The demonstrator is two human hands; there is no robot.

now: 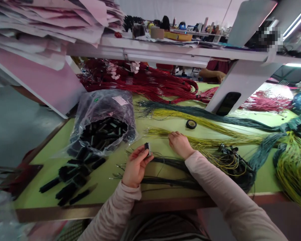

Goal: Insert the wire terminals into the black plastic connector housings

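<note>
My left hand (135, 165) pinches a small black connector (147, 147) between thumb and fingers, a little above the green table (52, 164). My right hand (179, 144) lies knuckles up on the ends of a bundle of yellow wires (215, 140), fingers curled down onto them. Whether it grips a wire is hidden. Black wires (170, 170) run across the table under and between both hands.
A clear plastic bag of black connectors (102, 129) lies to the left, with more spilled black connectors (72, 180) near the front edge. Red wires (150, 83), dark green wires (215, 115) and a tape roll (191, 124) lie behind. Another person's arm (212, 73) shows under the white shelf (165, 52).
</note>
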